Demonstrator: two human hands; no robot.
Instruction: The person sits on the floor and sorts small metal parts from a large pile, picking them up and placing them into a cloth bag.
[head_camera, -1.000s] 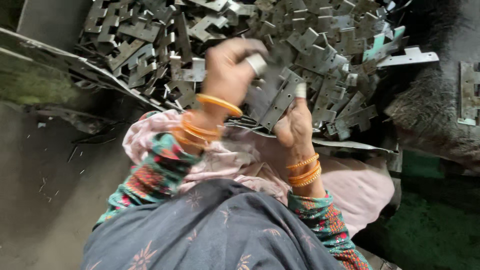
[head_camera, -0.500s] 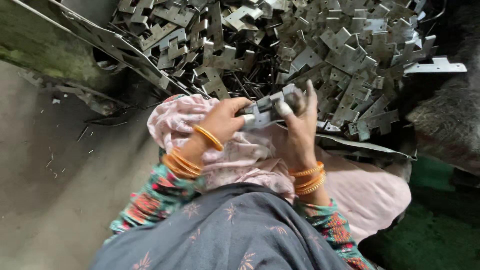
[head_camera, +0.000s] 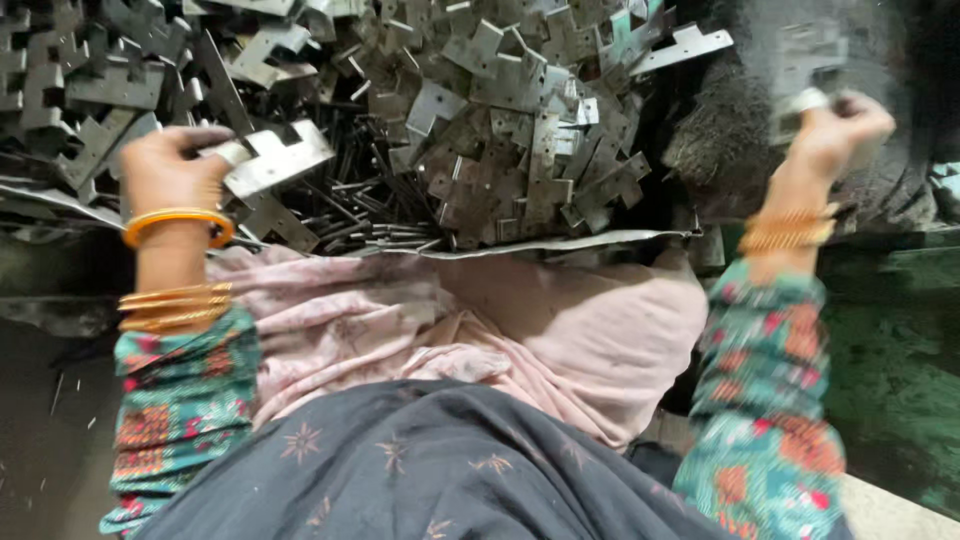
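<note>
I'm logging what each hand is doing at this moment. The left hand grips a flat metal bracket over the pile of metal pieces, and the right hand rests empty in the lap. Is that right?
Not quite. The head view shows the right hand raised off to the right, holding a blurred metal piece, not resting empty in the lap. The rest holds: the left hand grips a flat metal bracket over the pile of metal pieces.

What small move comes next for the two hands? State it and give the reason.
Probably the right hand should set down the blurred metal piece it holds raised at the far right, over the dark mound. The left hand already has a grip on a flat notched bracket at the edge of the bracket pile, so the next piece seems ready.
</note>
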